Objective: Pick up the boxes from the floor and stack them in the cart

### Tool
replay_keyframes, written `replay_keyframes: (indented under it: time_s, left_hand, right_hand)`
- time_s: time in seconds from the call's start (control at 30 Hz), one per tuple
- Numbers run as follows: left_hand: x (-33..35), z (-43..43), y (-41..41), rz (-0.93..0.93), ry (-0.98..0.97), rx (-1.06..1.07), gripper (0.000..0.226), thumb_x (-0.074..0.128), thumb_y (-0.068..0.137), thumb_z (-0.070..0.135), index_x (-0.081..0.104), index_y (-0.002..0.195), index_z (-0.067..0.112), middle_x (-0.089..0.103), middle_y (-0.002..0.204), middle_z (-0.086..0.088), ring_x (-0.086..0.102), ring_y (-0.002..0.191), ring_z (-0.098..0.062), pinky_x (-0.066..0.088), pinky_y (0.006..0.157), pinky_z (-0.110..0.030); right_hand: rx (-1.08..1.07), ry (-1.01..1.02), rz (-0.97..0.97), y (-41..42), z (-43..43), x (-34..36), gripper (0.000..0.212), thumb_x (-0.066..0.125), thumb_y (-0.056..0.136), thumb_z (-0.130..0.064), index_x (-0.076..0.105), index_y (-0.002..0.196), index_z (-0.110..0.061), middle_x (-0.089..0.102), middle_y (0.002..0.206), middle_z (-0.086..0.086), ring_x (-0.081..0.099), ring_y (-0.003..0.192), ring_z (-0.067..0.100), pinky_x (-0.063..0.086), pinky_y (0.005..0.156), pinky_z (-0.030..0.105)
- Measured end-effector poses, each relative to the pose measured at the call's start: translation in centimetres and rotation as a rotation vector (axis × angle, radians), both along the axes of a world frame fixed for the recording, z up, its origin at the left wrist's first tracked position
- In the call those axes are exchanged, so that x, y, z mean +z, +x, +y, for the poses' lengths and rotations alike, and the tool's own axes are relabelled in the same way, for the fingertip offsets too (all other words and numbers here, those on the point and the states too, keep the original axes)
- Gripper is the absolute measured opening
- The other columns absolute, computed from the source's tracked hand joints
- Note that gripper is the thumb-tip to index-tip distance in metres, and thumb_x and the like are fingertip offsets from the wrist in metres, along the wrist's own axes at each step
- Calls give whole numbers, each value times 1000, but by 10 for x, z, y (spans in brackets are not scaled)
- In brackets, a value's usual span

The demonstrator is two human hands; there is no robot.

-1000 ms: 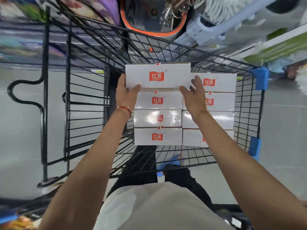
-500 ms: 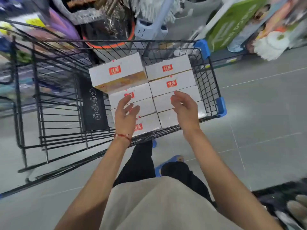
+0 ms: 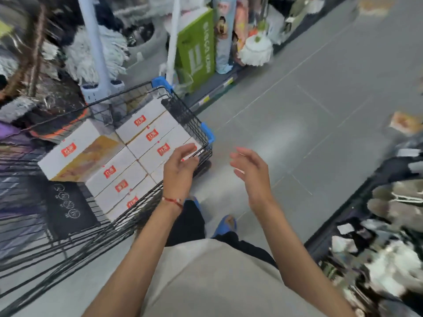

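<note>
Both hands have come away from the boxes (image 3: 128,170) since a second ago, when they were setting one on the left-hand column. The view has also swung to the right, so the cart (image 3: 187,120) now lies in the left half of the frame and the grey floor (image 3: 297,133) fills much of the right.

The left hand (image 3: 180,163), with a red cord bracelet (image 3: 172,200) at the wrist, is at the middle of the frame over the cart's right-hand rim. Its fingers are loosely curved and spread and hold nothing; whether they brush the wire cannot be told. The right hand (image 3: 250,170) is just right of centre, over bare floor and well clear of the cart, its fingers relaxed and empty.

The white boxes with red labels lie inside the wire cart in two columns side by side, edges touching. The top box (image 3: 75,149), at the left end of the nearer column, lies higher than the rest and shows a yellowish side face. A black panel with white icons (image 3: 68,207) hangs on the cart at lower left, and a blue corner bumper (image 3: 207,131) marks its right edge.

Along the top of the frame stand white mop heads (image 3: 91,56) and a green carton (image 3: 196,49). A blue shoe (image 3: 225,225) shows on the floor below the hands. Goods at the right edge are too blurred to name
</note>
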State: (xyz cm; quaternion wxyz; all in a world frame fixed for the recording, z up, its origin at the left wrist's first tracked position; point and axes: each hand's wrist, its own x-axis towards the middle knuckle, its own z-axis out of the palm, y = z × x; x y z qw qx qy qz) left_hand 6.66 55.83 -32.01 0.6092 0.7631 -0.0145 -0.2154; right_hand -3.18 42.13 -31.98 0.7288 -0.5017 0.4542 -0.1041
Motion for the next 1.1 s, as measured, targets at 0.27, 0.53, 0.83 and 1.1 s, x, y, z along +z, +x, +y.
replay_keyframes:
  time_s: [0.27,0.53,0.83,1.1]
  left_hand:
    - [-8,-118,-14,36,-17,-323,33,58,92,-8,65,115,15,69,111,6,63,97,8,48,99,-32]
    - [-25,-257,8,140,-67,-491,32,59,93,-5,67,108,22,71,108,8,65,98,-2,50,80,-15]
    - [-19,-422,62,180,-55,-694,31,58,93,-6,66,113,16,70,111,2,66,103,-9,49,77,-11]
    - [-15,-524,91,198,-14,-754,29,56,95,-2,66,112,19,71,111,2,66,107,-15,48,81,-20]
  right_hand:
    - [-278,54,23,-43,-81,1,28,63,99,-12,67,127,-12,73,113,5,69,98,13,52,98,32]
    - [-447,33,69,-43,-190,-6,25,68,97,-17,69,122,-18,73,123,10,73,100,14,56,94,29]
    - [-594,46,139,-9,-316,8,23,65,99,-19,68,121,-23,74,123,7,73,106,15,54,102,35]
    - [-676,82,123,16,-400,9,26,66,99,-18,66,125,-20,73,123,10,72,109,20,54,104,37]
